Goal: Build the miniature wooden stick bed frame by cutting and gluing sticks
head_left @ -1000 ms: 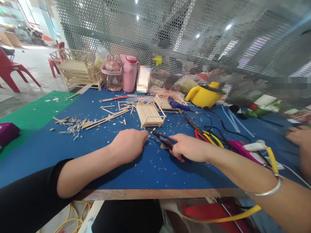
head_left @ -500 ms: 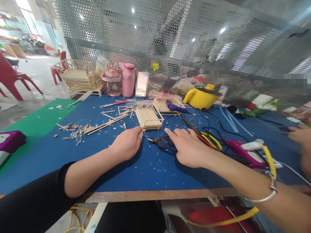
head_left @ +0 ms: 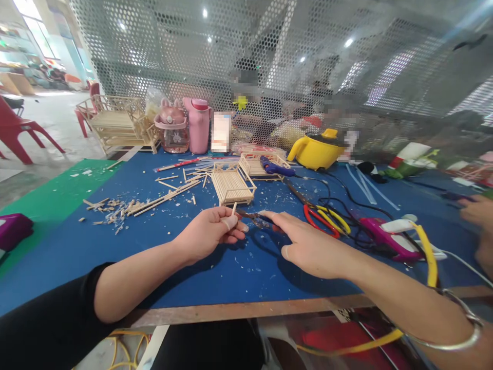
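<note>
My left hand pinches a short wooden stick between thumb and fingers, one end of it pointing up. My right hand is closed on the handles of dark cutting pliers, index finger stretched along them. The pliers' jaws reach to the left hand's fingertips, close to the stick; I cannot tell whether they touch it. Just beyond both hands stands a small slatted stick frame, like a miniature bed. Another such frame is behind it.
Loose sticks and offcuts lie at left. A blue glue gun, red-handled scissors, a yellow pot and a purple-white device are to the right. Pink bottles line the back. A co-worker's hand is at far right.
My right hand has picked the pliers up from the table and brought them to the left hand. My left hand has turned, showing the stick upright in its fingers.
</note>
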A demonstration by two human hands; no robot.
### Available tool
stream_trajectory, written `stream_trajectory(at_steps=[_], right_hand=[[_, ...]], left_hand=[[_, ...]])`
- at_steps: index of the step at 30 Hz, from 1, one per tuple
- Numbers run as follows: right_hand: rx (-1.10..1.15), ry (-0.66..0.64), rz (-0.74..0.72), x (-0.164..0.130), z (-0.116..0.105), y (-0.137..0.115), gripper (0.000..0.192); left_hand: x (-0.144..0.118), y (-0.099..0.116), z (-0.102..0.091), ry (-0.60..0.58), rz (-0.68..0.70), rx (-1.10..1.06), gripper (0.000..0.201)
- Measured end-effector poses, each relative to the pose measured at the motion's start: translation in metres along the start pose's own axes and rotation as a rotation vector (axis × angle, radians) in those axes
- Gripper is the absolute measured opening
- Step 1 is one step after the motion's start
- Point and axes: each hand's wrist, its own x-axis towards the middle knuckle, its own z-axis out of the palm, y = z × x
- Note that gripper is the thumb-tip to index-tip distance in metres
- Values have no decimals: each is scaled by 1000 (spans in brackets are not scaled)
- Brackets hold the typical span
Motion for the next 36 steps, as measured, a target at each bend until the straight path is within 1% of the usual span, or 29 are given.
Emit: stream_trajectory(at_steps=[6,11,13,15,18,21,24,26,29,31,34,36], right_hand=[[8,-8,-35,-1,1,-8,79],[49,63,-130,1,3,-8,71],[66,76,-144,2,2,-5,68],[98,76,-147,4,0,-3,67],[149,56,-134,5,-3,2,67],[196,31,-145,4,-2,4,69],[244,-5,-192,2,0,3,67],[257,-13,-220,1,2,1,66],[216,23,-229,0,3,-2,61],[183,38,-229,1,3,-2,58],[189,9,-253,2,2,1,61],[198,-2,-267,2,2,3,65]], left_hand=[[-3,-1,3,-17,-56,34,13],[-2,0,2,-14,-59,65,15],[-2,-1,1,-29,-46,90,13],[-3,-3,-1,-74,-23,141,9],[-4,-6,-4,-144,22,274,13],[-5,-7,-4,-142,72,398,16],[-5,-7,-1,-128,134,473,24],[-4,-8,0,-132,141,467,27],[-4,-11,0,-150,125,431,29],[-5,-12,0,-173,146,438,30],[-6,-12,0,-187,166,466,31],[-7,-11,1,-165,148,470,31]])
